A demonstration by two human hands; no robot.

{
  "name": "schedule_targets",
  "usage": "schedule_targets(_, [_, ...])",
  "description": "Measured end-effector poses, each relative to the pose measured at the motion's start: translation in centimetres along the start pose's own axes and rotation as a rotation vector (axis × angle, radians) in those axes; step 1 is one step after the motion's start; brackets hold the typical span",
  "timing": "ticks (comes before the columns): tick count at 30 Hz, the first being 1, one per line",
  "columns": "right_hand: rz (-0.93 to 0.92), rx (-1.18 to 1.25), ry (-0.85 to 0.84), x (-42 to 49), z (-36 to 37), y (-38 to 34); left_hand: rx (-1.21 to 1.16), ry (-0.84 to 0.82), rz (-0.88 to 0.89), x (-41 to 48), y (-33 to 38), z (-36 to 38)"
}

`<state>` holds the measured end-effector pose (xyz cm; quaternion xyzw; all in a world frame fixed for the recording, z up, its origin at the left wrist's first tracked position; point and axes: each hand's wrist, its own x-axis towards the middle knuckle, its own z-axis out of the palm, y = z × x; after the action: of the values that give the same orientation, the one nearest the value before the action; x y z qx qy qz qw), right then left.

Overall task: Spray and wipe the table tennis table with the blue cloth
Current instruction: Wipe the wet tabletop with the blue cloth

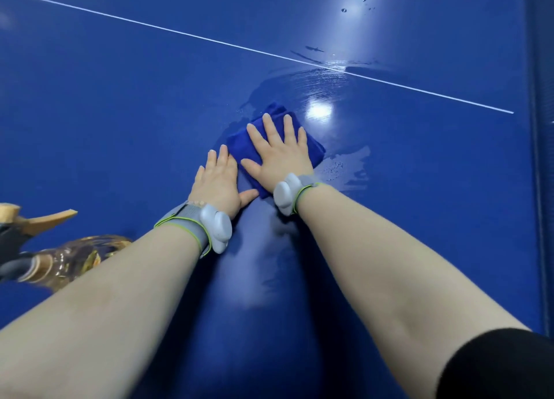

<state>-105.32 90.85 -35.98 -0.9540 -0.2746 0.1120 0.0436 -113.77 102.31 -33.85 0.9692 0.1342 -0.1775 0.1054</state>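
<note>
We press the blue cloth [316,150] flat under our right hand [278,155], fingers [271,129] straight (left hand [217,184] flat alongside); the wet film [323,84] lies far-right.

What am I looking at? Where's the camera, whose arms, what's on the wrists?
There is one picture, taken by a wide-angle camera worn on a person's head and looking down, so the arms are the wearer's own. No robot is involved. The surface is a blue table tennis table with a white line across it and wet smears from spraying. The right hand presses flat on a folded blue cloth. The left hand lies flat on the table beside it. Each wrist wears a grey band with a pale pod, probably a tracker. A spray bottle sits unheld at the left edge.
</note>
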Motion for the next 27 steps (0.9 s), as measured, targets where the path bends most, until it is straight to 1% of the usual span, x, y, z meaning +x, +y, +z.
schedule_targets(2, [-0.001, 0.007, 0.001, -0.5, -0.4, 1.2, 0.016, -0.015, 0.007, -0.8, -0.4, 0.1])
schedule_targets(4, [0.067, -0.004, 0.019, -1.0, -0.7, 3.6, 0.007, -0.039, 0.001, -1.3, -0.8, 0.3])
schedule_targets(7, [0.264, -0.012, 0.059, -2.6, -1.0, 9.0, 0.012, -0.053, 0.001, -2.3, -1.3, 0.5])
schedule_targets(10, [0.462, 0.024, 0.026, -4.2, -1.3, 13.1, 0.034, -0.058, 0.01, -3.2, -1.7, 0.7])
schedule_targets(12, [0.542, 0.028, 0.015, -4.7, -1.0, 13.0, 0.053, -0.065, 0.019, -3.9, -1.8, 0.7])
schedule_targets(14, [0.581, 0.037, 0.032, -4.7, -0.7, 11.2, 0.07, -0.071, 0.019, -4.4, -2.1, 0.7])
schedule_targets(16, [0.535, 0.034, 0.039, -4.8, -0.4, 8.1, 0.086, -0.076, 0.015, -5.1, -2.6, 0.6])
schedule_targets(21, [0.22, 0.015, 0.019, -7.1, 1.3, -3.2, 0.081, -0.134, 0.024, -6.7, -4.2, 0.0])
schedule_targets(23, [0.122, 0.009, -0.01, -8.3, 2.0, -6.4, 0.073, -0.167, 0.035, -7.2, -4.8, 0.0])
schedule_targets(25, [0.081, 0.01, -0.029, -9.0, 2.2, -6.9, 0.063, -0.201, 0.045, -7.5, -5.2, 0.2])
schedule_targets(27, [0.075, 0.013, -0.024, -9.4, 2.2, -5.7, 0.042, -0.213, 0.051, -7.6, -5.6, 0.5])
